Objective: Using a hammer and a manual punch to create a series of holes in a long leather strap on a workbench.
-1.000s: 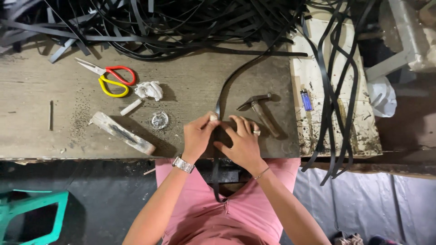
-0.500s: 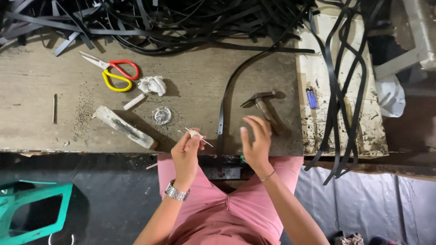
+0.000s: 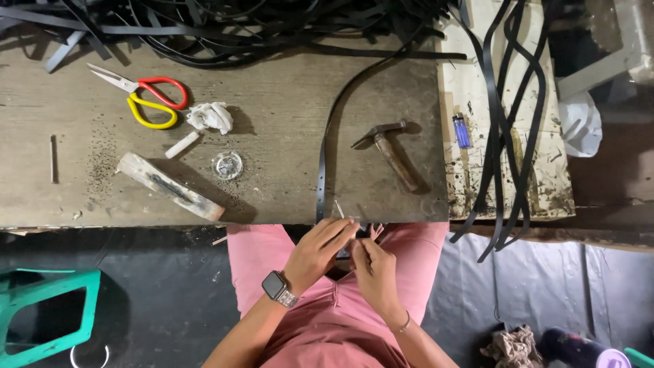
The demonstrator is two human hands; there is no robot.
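Both hands (image 3: 347,255) on strap (image 3: 325,153) end.

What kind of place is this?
Probably a small craft workshop, perhaps for strap or belt work: a worn wooden workbench, a heap of black straps, and a rusty wooden-handled hammer.

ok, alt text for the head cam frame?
Two bare hands, left hand and right hand, meet over the lap at the end of a black strap that hangs off a wooden bench. A hammer and scissors lie on it.
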